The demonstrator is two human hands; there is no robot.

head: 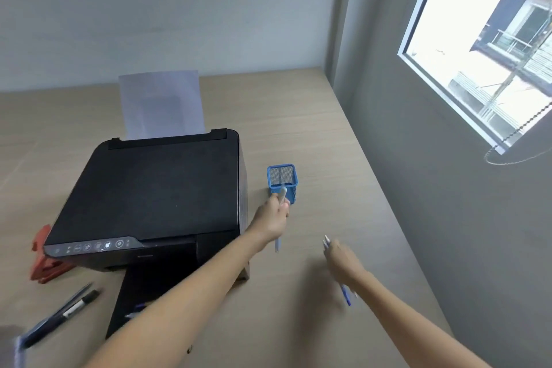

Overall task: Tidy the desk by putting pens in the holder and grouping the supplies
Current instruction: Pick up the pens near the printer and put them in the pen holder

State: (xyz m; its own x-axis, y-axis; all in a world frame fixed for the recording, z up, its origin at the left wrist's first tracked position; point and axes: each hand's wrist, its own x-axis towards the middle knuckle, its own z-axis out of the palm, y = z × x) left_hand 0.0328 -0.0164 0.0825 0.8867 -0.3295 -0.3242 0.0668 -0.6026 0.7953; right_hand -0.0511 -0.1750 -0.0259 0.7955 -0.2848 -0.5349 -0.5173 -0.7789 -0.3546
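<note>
A blue mesh pen holder point(282, 179) stands on the wooden desk point(322, 140) just right of the printer. My left hand point(273, 219) is closed around a pale pen point(282, 195), whose upper end touches the holder's front rim. My right hand point(343, 260) hovers lower right and grips pens: a white tip point(326, 239) sticks out above it and a blue end point(346, 296) below. Two dark pens point(64, 312) lie on the desk at the lower left.
A black printer point(155, 197) with paper point(162, 104) in its rear feed fills the desk's middle. A red stapler-like tool point(44, 257) lies at its left front corner. A grey wall with a window point(490, 48) bounds the desk on the right.
</note>
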